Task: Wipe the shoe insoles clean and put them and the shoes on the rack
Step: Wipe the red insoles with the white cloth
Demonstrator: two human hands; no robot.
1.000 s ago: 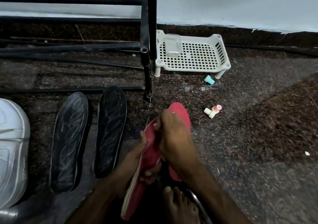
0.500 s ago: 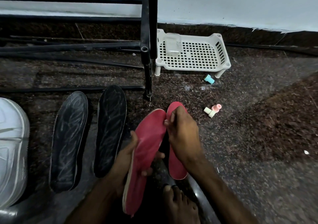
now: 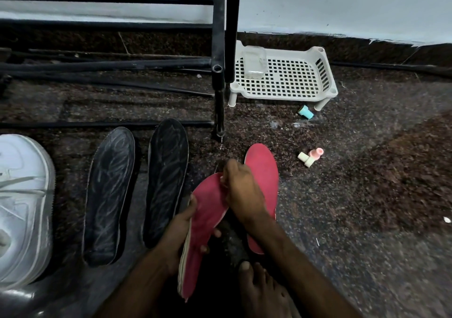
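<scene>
My left hand (image 3: 181, 229) grips a red insole (image 3: 208, 222) by its edge near the middle, holding it tilted off the floor with the red face up. My right hand (image 3: 242, 190) sits at that insole's toe end, fingers curled over the tip. A second red insole (image 3: 265, 171) lies flat on the floor just behind my right hand. Two black insoles (image 3: 110, 195) (image 3: 168, 178) lie side by side to the left. A white shoe (image 3: 22, 207) stands at the left edge. The black metal rack (image 3: 220, 48) rises at the back.
A small white plastic lattice stand (image 3: 293, 83) with a clear container (image 3: 254, 63) on it sits by the wall. A teal cap (image 3: 305, 112) and pink and cream plastic pieces (image 3: 310, 156) lie on the speckled floor. My bare foot (image 3: 261, 288) is at the bottom.
The held red insole has turned from edge-on to face up. My right hand has slid from its middle up to the toe end.
</scene>
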